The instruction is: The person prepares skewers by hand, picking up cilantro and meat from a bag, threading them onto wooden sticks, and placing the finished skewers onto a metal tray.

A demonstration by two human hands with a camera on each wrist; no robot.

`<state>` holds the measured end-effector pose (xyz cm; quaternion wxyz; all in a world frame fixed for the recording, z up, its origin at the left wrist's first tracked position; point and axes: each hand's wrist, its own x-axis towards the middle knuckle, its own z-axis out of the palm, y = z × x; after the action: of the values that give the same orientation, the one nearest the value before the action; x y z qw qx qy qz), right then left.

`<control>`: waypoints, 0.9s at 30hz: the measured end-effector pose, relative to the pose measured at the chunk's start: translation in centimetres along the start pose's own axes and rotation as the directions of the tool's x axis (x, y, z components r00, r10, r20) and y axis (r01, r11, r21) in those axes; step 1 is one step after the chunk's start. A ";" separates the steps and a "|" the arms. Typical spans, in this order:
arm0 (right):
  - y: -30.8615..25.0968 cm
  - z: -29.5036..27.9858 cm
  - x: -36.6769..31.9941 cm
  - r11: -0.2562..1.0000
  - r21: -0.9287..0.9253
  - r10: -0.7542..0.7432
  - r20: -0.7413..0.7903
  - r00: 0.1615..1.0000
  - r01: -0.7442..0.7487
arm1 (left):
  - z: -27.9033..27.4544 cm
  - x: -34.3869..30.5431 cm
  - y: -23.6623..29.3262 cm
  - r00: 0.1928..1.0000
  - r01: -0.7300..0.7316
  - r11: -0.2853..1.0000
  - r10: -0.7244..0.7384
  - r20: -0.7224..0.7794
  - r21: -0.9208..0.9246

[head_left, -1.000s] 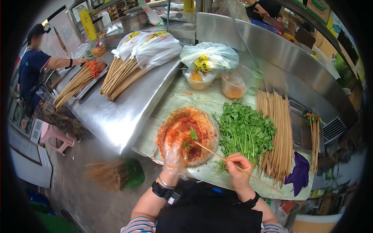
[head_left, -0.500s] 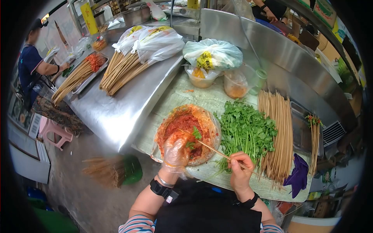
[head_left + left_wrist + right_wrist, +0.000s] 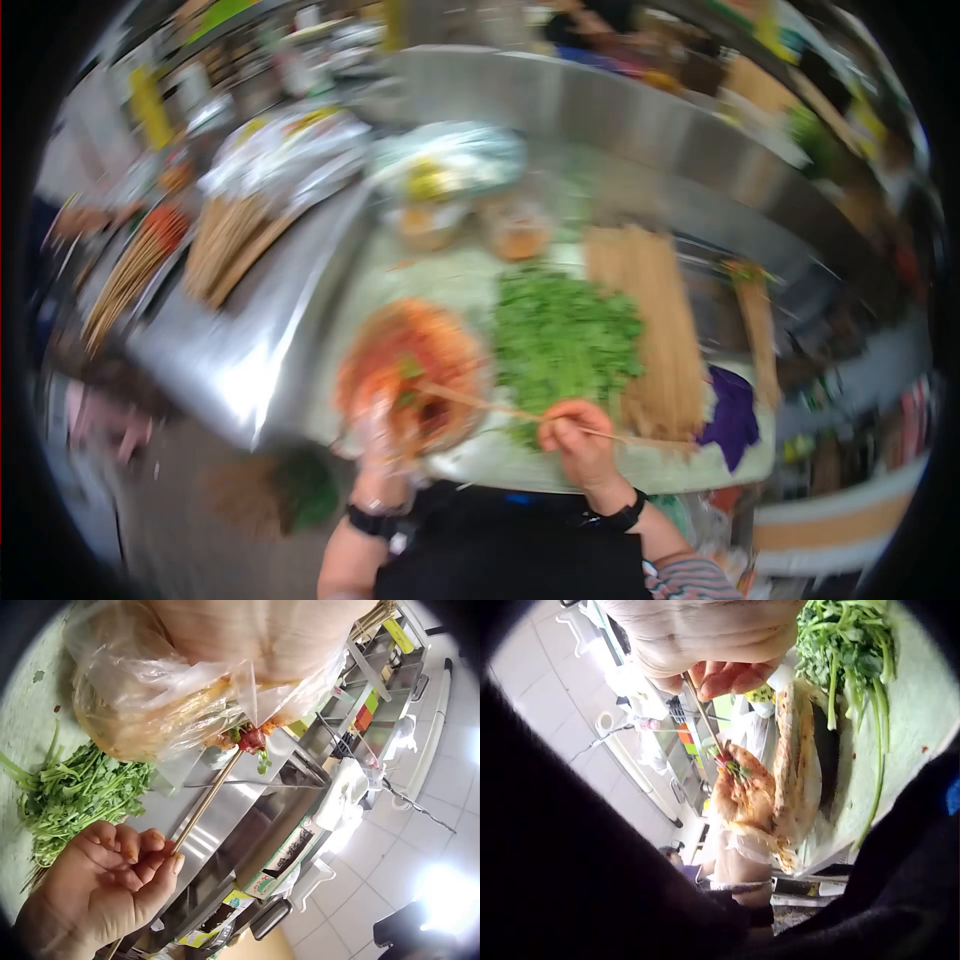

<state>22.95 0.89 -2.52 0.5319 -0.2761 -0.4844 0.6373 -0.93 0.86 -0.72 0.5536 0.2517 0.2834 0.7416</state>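
Note:
In the head view, which is blurred, my left hand (image 3: 385,450) wears a clear plastic glove and reaches into a bag-lined bowl of red mixture (image 3: 455,345). My right hand (image 3: 580,445) pinches a thin wooden skewer (image 3: 480,402) that slants toward the left one. A red piece (image 3: 251,739) with green leaf sits at its tip in the left wrist view. From the right wrist, the gloved hand (image 3: 739,806) is seen smeared with red and curled about that tip; its exact finger contact is partly hidden. Leafy green herbs (image 3: 565,335) lie beside the bowl.
Right of the herbs lie many bare skewers (image 3: 650,340), a purple cloth (image 3: 732,415) and a small bundle of skewers (image 3: 755,325). Behind stand tubs (image 3: 515,228) and a tied bag (image 3: 450,160). Bagged skewers (image 3: 230,240) rest on the steel counter (image 3: 240,340); another person's arm (image 3: 90,218) shows far left.
The head view has swung, so the table and bowl appear farther left, and blur has grown. The right hand still pinches the skewer; the gloved hand remains at its tip.

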 end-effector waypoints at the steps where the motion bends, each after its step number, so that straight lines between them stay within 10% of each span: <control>1: -1.6 -0.5 -0.3 1.000 0.004 0.008 0.011 1.000 -0.008 | 0.6 0.0 -0.1 1.000 0.008 1.000 -0.008 -0.004 0.002; 6: -7.0 -4.0 -0.8 0.977 0.186 -0.043 -0.313 0.949 0.106 | -1.7 1.3 -0.9 0.999 -0.024 0.994 0.027 -0.021 0.103; 8: -8.6 -8.5 -0.1 0.933 0.174 -0.177 -0.537 0.825 0.314 | -4.0 1.8 -1.1 0.952 -0.239 0.946 0.184 0.246 0.220; 11: -11.4 -17.8 2.1 0.880 0.019 -0.322 -0.712 0.624 0.475 | -5.2 2.0 -1.6 0.906 -0.409 0.721 0.393 0.157 0.559; 21: -10.7 -36.3 6.4 0.909 -0.019 -0.132 -0.961 0.245 0.415 | -4.3 1.6 -1.8 0.953 -0.264 0.758 0.302 0.038 0.597; 24: -11.2 -35.1 5.4 0.867 0.272 0.131 -0.933 0.337 0.417 | -6.3 2.5 -2.0 0.985 -0.136 0.894 0.166 -0.034 0.428; 26: -10.6 -34.6 4.4 0.890 0.384 0.132 -0.730 0.670 0.244 | -3.2 1.3 -1.5 0.962 -0.203 0.743 0.274 -0.013 0.638; 27: -11.7 -31.1 4.4 0.926 0.361 0.180 -0.686 0.705 0.115 | -4.1 1.2 -1.7 0.954 -0.232 0.742 0.301 -0.004 0.629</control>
<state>53.50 14.75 -2.93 0.7078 -0.4004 -0.1059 0.5722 -2.92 1.85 -4.79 0.3121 0.4182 0.5015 0.6901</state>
